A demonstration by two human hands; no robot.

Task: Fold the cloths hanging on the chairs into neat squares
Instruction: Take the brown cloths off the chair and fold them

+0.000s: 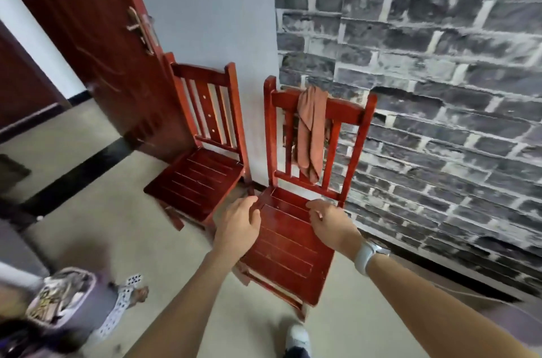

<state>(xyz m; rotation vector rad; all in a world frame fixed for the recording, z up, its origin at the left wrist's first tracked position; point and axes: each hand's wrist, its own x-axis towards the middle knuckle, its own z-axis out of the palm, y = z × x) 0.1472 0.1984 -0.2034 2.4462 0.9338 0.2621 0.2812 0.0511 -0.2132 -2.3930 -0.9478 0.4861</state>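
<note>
Cloth (311, 129) hangs over the chair (289, 228) back; both hands, left (239, 222) and right (330, 222), hover loose-fingered, holding nothing.

The far side of the cloth (311, 129) falls behind the chair back (318, 107), out of sight. Fingertips of both hands (239, 224) curl out of view, so any touch on the seat (289, 243) cannot be told. A patterned bag (63, 296) at lower left is blurred; its contents are unreadable. The shoe (297, 338) is cut by the bottom edge.
</note>
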